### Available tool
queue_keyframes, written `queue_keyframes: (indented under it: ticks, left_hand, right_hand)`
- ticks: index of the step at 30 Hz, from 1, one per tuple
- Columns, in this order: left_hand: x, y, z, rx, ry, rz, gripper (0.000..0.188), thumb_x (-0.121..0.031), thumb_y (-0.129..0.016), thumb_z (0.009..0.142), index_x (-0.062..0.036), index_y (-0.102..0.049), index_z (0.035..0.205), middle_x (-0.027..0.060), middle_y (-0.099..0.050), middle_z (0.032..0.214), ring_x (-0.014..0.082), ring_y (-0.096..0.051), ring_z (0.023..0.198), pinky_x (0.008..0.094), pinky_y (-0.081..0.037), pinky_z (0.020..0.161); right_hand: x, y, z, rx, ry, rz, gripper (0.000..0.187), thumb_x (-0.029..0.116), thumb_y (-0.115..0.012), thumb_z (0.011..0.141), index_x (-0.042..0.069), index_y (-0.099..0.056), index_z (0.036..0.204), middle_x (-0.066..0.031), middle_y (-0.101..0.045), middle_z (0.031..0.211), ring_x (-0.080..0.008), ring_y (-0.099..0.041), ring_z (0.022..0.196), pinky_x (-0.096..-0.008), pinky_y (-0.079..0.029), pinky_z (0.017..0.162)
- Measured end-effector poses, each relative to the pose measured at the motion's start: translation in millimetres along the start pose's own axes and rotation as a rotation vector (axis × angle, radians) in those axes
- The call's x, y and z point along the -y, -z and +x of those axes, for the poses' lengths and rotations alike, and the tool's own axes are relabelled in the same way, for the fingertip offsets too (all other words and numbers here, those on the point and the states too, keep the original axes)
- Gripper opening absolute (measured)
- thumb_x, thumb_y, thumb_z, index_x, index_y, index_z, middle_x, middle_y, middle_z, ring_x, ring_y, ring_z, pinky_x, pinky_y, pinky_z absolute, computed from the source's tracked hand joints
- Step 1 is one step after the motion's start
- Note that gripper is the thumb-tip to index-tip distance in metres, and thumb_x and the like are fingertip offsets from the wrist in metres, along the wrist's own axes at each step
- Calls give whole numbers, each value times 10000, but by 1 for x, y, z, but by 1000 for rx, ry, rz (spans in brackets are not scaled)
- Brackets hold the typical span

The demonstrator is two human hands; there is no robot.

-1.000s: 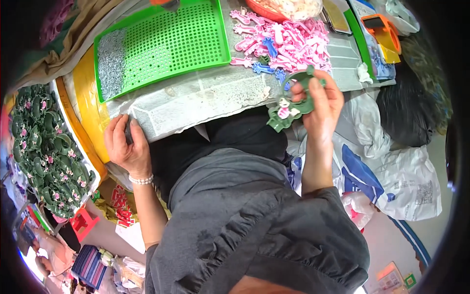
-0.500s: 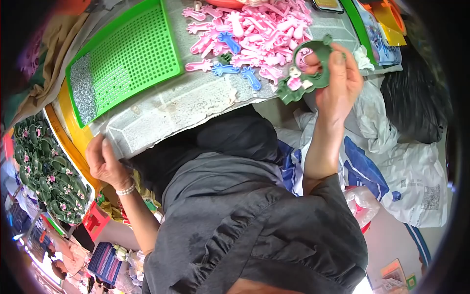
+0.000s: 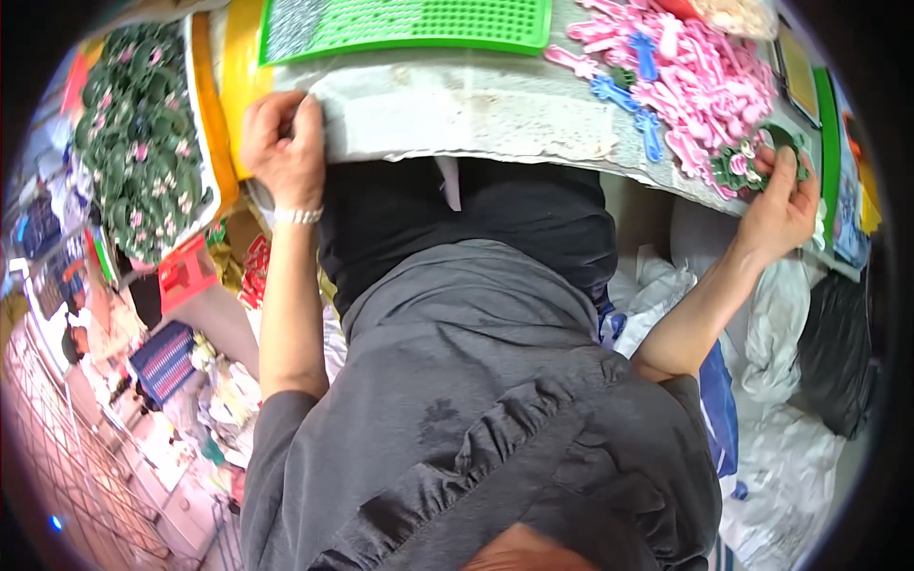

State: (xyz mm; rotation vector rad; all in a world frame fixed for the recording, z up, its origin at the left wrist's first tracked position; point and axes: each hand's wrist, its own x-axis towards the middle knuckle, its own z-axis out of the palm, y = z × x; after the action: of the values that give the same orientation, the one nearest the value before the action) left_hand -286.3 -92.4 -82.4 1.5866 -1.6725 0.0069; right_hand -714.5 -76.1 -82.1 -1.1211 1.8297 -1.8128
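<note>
Table (image 3: 457,124), grey-topped. Green perforated tray (image 3: 409,42) upon it. Heap of pink plastic pieces (image 3: 709,81), right of tray. Left hand (image 3: 288,145) at table edge: fingers curl, grip's contents unclear. Right hand (image 3: 781,211): grip holds green flowered piece (image 3: 737,166) at heap's edge.

Grey tabletop surface (image 3: 457,119) looks papery, scuffed, near edge ragged. By right edge: dark green curved piece (image 3: 741,173), smooth plastic; slim pink pieces (image 3: 709,81), glossy plastic. Far edge: green perforated tray (image 3: 476,42), shiny plastic.

Curved green piece (image 3: 736,174), pink-and-white decoration seemingly attached, pinched in the right hand (image 3: 783,207).
</note>
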Motion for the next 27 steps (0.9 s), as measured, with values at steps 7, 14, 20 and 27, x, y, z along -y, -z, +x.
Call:
queue_keyframes:
  ticks: [7, 14, 20, 27]
  left_hand:
    - [8, -1, -2, -122, -38, -38, 45, -71, -670, 656, -38, -644, 673, 50, -577, 631, 150, -541, 554, 252, -434, 535]
    - [4, 20, -16, -39, 246, -499, 119, -72, -625, 759, 4, -653, 846, 25, -607, 686, 81, -534, 640, 221, -429, 600]
    - [-14, 72, -76, -108, -58, -409, 74, -9, -669, 724, -17, -637, 790, 48, -620, 724, 105, -583, 633, 221, -474, 593]
    - [36, 111, -155, -135, 289, -331, 25, -19, -652, 763, -10, -642, 784, 16, -600, 699, 47, -517, 587, 186, -416, 540]
  right_hand:
    - [-10, 15, 19, -12, -81, 162, 262, 205, -584, 882, -40, -570, 972, -122, -655, 808, -135, -600, 655, -232, -468, 583]
    - [-27, 6, 26, 9, 131, 47, 477, 227, -660, 826, -99, -482, 1127, -144, -654, 868, -153, -631, 746, -226, -467, 689]
    - [-44, 9, 40, 63, 223, -163, 486, 245, -677, 804, -91, -515, 1116, -118, -666, 826, -134, -630, 757, -223, -465, 702]
    - [-50, 11, 44, 66, 235, -142, 409, 190, -658, 815, -60, -529, 1112, -141, -648, 902, -164, -637, 767, -238, -482, 679]
